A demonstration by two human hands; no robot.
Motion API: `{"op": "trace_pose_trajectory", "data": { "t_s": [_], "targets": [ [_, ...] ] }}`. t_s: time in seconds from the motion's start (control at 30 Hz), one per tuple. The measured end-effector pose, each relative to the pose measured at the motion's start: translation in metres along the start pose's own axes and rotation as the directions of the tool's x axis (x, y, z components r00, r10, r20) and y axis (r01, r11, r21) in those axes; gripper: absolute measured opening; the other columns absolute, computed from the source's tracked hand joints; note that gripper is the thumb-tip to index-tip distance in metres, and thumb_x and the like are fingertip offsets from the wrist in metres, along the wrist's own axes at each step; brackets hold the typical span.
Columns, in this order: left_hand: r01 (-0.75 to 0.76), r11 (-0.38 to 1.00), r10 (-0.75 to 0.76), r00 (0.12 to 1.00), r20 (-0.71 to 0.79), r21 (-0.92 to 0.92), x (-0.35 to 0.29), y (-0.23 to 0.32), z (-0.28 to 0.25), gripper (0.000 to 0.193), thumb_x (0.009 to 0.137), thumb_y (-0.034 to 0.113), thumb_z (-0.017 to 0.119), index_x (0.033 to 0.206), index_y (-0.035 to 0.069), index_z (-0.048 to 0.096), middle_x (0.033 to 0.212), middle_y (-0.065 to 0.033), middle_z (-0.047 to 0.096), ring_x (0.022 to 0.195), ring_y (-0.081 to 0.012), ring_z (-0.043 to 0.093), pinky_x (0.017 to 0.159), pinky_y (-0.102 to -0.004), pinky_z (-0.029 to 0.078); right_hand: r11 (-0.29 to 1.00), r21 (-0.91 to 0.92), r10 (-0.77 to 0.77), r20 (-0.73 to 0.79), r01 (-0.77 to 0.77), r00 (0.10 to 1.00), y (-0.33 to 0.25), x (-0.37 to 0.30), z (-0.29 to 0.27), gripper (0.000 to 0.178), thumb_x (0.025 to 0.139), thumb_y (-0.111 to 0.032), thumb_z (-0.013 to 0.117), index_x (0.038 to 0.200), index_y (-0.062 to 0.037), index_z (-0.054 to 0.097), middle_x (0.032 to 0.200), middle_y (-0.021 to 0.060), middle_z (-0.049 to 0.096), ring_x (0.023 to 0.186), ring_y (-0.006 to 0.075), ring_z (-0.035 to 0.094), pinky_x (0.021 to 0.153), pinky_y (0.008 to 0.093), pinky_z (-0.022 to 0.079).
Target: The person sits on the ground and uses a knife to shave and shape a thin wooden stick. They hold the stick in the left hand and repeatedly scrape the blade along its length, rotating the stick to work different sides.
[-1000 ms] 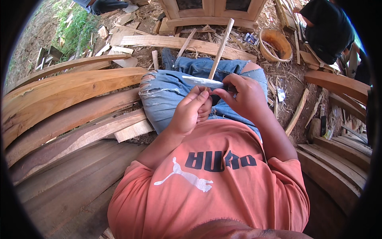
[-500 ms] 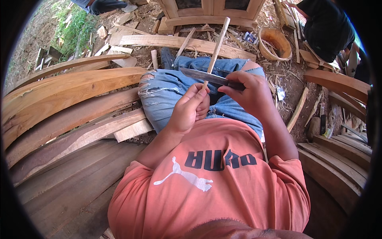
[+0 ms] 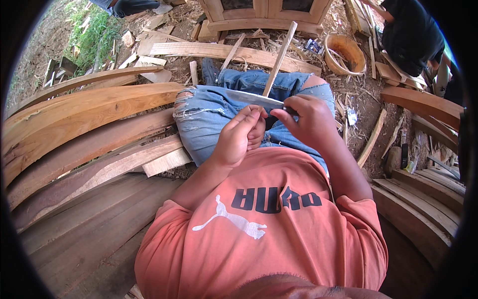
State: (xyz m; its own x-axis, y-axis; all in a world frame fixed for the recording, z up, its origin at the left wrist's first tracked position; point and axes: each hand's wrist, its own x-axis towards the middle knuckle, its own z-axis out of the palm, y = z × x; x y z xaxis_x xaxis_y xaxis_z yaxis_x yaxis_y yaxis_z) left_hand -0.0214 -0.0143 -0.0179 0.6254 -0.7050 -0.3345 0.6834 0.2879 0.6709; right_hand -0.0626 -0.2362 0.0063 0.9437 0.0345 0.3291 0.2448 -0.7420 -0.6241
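In the head view, the left hand has its thumb and fingers pinched on the lower end of a slim, straight, pale wooden stick, which slants up and away above faded, ripped blue denim jeans. The right hand is clamped round the dark handle of a knife with a long, grey metal blade. The blade crosses in front of the stick, just beyond the left fingertips; whether they touch is unclear.
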Motion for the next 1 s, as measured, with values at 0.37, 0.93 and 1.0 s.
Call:
{"op": "trace_pose_trajectory", "data": {
  "t_s": [0.37,0.93,1.0],
  "targets": [
    [-0.006,1.0,0.006,1.0,0.001,-0.024,-0.001,-0.003,0.004,0.023,0.117,0.027,0.044,0.116,0.009,0.058,0.071,0.0048,0.039,0.056,-0.0049,0.033,0.051,-0.0211,0.031,0.989,-0.137,-0.039,0.092,0.052,0.995,0.005,0.002,-0.005,0.041,0.094,-0.042,0.076,0.08,-0.0054,0.063,0.073,0.0137,0.061,0.073,0.0391,0.065,0.064,0.0497,0.049],
    [-0.041,0.996,0.038,0.998,0.04,0.082,-0.004,-0.011,0.012,0.023,0.118,0.03,0.041,0.112,0.011,0.053,0.069,0.0059,0.033,0.055,-0.0057,0.029,0.051,-0.0229,0.028,0.915,-0.378,0.142,-0.018,-0.139,0.99,0.006,0.002,-0.006,0.06,0.088,-0.062,0.075,0.06,-0.0112,0.062,0.059,0.0102,0.061,0.056,0.0332,0.063,0.052,0.0453,0.047],
    [-0.035,0.996,0.031,0.998,0.048,0.086,-0.004,-0.01,0.014,0.023,0.118,0.03,0.041,0.112,0.011,0.053,0.069,0.0061,0.033,0.055,-0.0057,0.028,0.051,-0.0229,0.028,0.922,-0.383,0.049,-0.019,-0.053,0.999,0.008,0.0,-0.007,0.061,0.089,-0.064,0.074,0.06,-0.0111,0.062,0.059,0.0101,0.061,0.055,0.0329,0.063,0.05,0.0453,0.047]
  ]
}}
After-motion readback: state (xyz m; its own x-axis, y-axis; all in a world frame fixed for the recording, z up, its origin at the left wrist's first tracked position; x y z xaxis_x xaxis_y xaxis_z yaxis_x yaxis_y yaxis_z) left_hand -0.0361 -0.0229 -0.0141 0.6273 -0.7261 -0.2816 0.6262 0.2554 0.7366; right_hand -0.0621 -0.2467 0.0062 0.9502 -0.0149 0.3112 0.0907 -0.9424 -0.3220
